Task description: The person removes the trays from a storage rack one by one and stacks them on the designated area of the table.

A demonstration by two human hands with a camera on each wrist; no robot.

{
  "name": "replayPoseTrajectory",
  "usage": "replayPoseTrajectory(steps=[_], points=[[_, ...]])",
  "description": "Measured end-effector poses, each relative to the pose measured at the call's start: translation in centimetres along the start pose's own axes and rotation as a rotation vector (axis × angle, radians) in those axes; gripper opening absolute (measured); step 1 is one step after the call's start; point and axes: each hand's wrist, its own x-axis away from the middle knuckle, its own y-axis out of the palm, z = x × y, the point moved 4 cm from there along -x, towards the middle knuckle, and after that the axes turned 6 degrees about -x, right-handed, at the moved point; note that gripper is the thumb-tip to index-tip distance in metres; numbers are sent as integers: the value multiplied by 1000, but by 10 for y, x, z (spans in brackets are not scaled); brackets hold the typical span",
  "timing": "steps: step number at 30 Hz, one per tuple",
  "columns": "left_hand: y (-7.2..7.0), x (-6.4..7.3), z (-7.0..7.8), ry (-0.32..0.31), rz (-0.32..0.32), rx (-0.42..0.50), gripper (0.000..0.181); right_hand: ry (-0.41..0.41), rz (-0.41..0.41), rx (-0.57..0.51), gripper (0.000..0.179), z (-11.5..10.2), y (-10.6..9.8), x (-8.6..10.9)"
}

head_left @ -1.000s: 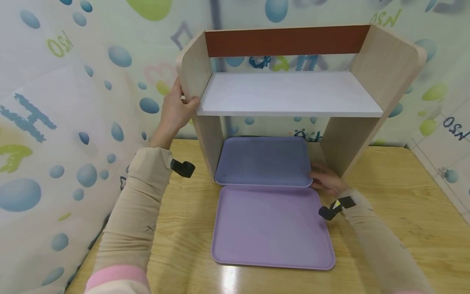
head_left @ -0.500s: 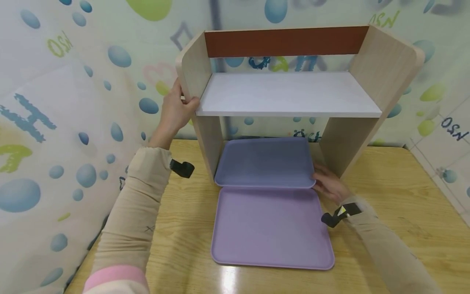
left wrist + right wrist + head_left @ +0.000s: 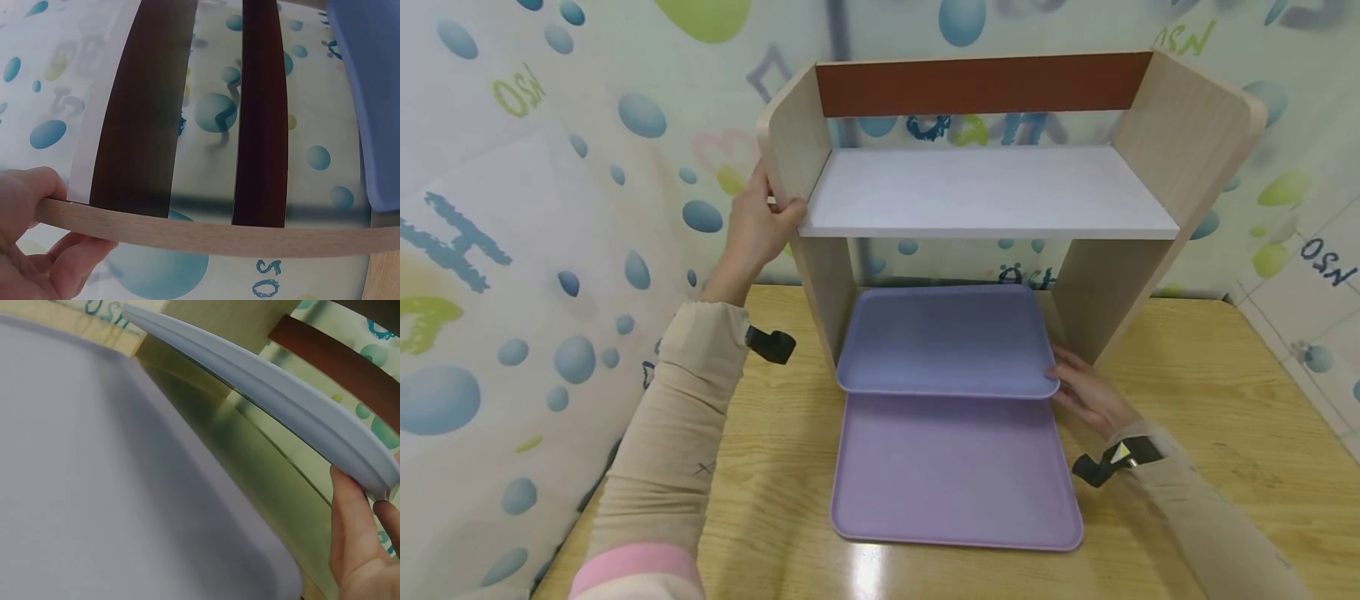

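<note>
My left hand point(image 3: 756, 225) grips the left side panel of a wooden shelf unit point(image 3: 805, 142), thumb on the inner side by the white shelf board point(image 3: 992, 192). In the left wrist view the thumb and fingers point(image 3: 81, 256) pinch the panel's edge from both sides. My right hand point(image 3: 1090, 392) holds the near right corner of a blue tray point(image 3: 947, 342) in the unit's lower opening. The right wrist view shows that blue tray point(image 3: 281, 400) raised, fingers at its corner. A purple tray point(image 3: 955, 475) lies on the table in front, its far edge overlapped by the blue one.
The wooden table point(image 3: 1225, 400) extends to both sides of the unit. A patterned cloth point(image 3: 647, 167) hangs behind and at the left. A brown crossbar point(image 3: 985, 83) spans the unit's top back.
The blue tray has come toward me, its front edge raised and now covering the purple tray's far edge. My right hand moved with it, nearer and rightward. The left hand stays put.
</note>
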Motion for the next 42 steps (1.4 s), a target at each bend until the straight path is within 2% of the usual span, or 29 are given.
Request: replayPoseTrajectory(steps=[5,10,16,23,28,35,42], points=[[0,0,0,-1,0,-1,53,-3,-33,-28,68,0,2,9],[0,0,0,0,2,8,53,-7,-51,26,71,1,3,18],[0,1,0,-3,-1,14,53,-38,-122,76,69,5,3,32],[0,0,1,-2,-4,14,53,-43,-139,34,45,9,0,46],[0,0,0,-1,-4,17,53,-39,-155,44,49,12,-1,53],[1,0,0,-3,-5,17,53,-48,-224,-21,53,15,0,65],[0,1,0,8,6,-3,52,-11,-244,-34,50,20,0,75]])
